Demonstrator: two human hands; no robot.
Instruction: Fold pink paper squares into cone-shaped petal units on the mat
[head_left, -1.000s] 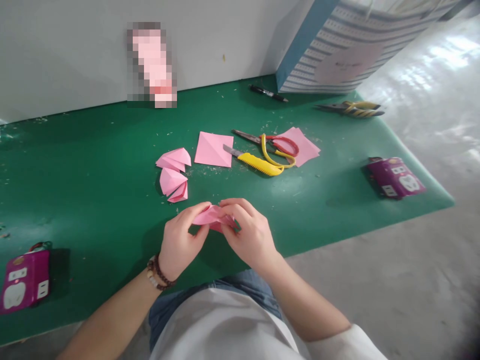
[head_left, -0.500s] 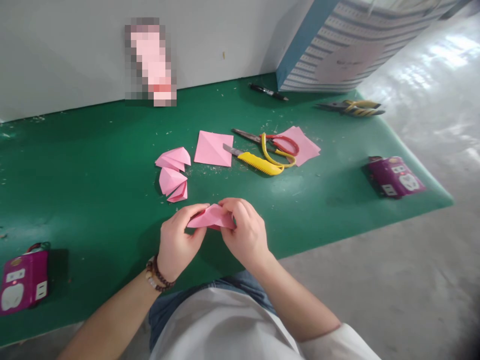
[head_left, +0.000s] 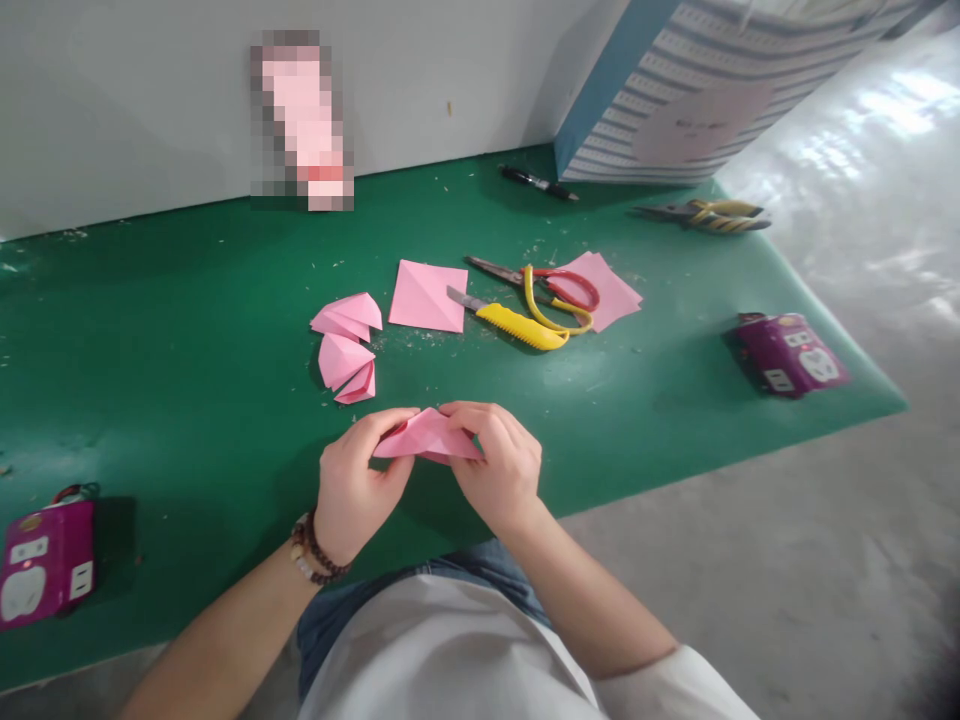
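The left hand (head_left: 352, 490) and right hand (head_left: 495, 470) pinch one folded pink paper (head_left: 427, 435) between them, just above the green counter (head_left: 637, 440). Nearby lie two folded pink pieces (head_left: 345, 345), one flat pink square (head_left: 427, 296), a small stack of pink sheets (head_left: 609, 290), one yellow utility knife (head_left: 517, 326) and one pair of scissors (head_left: 562, 292).

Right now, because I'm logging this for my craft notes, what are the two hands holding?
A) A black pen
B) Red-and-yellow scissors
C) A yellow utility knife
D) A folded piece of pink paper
D: the left hand and right hand both grasp the folded pink paper between their fingers, above the green mat.
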